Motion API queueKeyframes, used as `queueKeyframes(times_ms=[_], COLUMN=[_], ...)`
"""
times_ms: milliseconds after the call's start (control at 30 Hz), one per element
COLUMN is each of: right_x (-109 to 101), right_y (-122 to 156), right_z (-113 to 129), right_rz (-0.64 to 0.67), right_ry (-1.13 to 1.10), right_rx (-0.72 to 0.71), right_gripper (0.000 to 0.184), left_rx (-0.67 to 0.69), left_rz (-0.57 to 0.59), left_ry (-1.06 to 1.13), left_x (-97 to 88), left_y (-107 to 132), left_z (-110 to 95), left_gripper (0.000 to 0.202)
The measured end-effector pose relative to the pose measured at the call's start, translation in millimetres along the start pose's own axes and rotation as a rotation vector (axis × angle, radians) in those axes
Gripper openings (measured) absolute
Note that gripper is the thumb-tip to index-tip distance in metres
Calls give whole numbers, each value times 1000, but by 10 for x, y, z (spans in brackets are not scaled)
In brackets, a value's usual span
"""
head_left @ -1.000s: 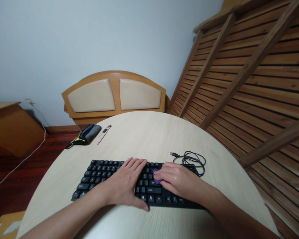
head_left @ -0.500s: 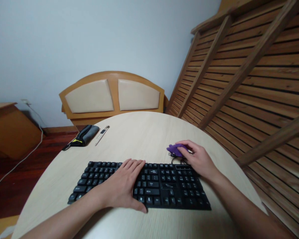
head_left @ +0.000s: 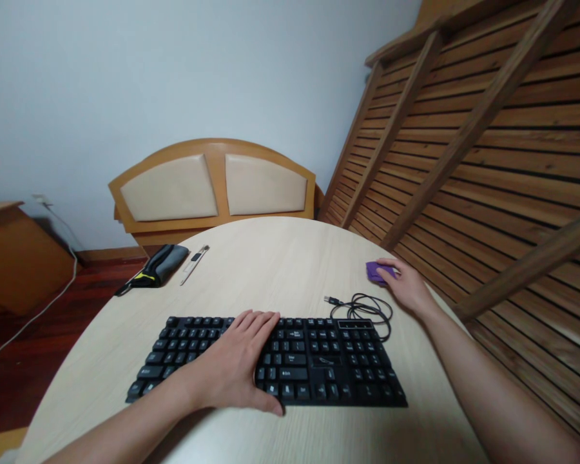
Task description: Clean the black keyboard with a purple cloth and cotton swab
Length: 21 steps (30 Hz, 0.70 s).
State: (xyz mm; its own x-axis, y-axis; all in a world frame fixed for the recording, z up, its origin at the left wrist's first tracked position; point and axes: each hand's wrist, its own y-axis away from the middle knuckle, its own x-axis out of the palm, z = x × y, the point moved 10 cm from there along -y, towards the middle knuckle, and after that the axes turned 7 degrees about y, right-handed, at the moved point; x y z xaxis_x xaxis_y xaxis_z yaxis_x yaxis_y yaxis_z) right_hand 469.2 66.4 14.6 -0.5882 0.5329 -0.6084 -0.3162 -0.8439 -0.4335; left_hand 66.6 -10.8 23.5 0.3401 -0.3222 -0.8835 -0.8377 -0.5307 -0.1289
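Observation:
A black keyboard (head_left: 328,374) lies flat near the front of the round table. My left hand (head_left: 239,357) rests across its middle, fingers stretched over the keys toward the far edge and thumb over the near edge. Farther right, my right hand (head_left: 406,283) grips a folded purple cloth (head_left: 377,272) between thumb and fingers, at the table's right side. Behind the keyboard's right end lies a coiled black cable (head_left: 367,309) with a USB plug at its left end. The right hand is apart from both keyboard and cable.
At the table's (head_left: 280,258) left edge lies a grey and black pouch (head_left: 162,267) with a yellow patch. Beside it is a slim utility knife (head_left: 193,265). A wooden headboard (head_left: 212,187) stands behind, and a slatted wooden frame (head_left: 473,174) leans at the right.
My right hand has moved right and away from the keyboard with the purple cloth, uncovering the coiled cable. The left hand has stayed on the keyboard.

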Motion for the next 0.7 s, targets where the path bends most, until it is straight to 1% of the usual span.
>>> queueKeyframes(times_ms=[133,233,300,400,500,600,700], right_x=[-87,-102,-29,194,375,415,339], right_y=[-33,-21,23,128,199,167,78], right_z=[-136,-139,-95,-61,-164,-328,-442], right_rz=[-25,-41,-21,56,117,149,145], right_ry=[214,349,420,494,549,580,589], right_rx=[-2,1,-17,-52,-43,-35,-57], right_gripper=[36,39,43,51,60,62,59], left_rx=[5,3,-5,-9,-3,-7,-9], left_rz=[-15,-4,8,11,2,7,12], left_ry=[4,0,0,3,1,-7,-17], left_x=[-18,-21,-20,-23,-25,-15,-13], left_y=[0,-4,-7,-8,-6,-7,-11], left_z=[-11,-19,-21,-24,-25,-16,-18], left_gripper=[124,125,125,125,124,125,124])
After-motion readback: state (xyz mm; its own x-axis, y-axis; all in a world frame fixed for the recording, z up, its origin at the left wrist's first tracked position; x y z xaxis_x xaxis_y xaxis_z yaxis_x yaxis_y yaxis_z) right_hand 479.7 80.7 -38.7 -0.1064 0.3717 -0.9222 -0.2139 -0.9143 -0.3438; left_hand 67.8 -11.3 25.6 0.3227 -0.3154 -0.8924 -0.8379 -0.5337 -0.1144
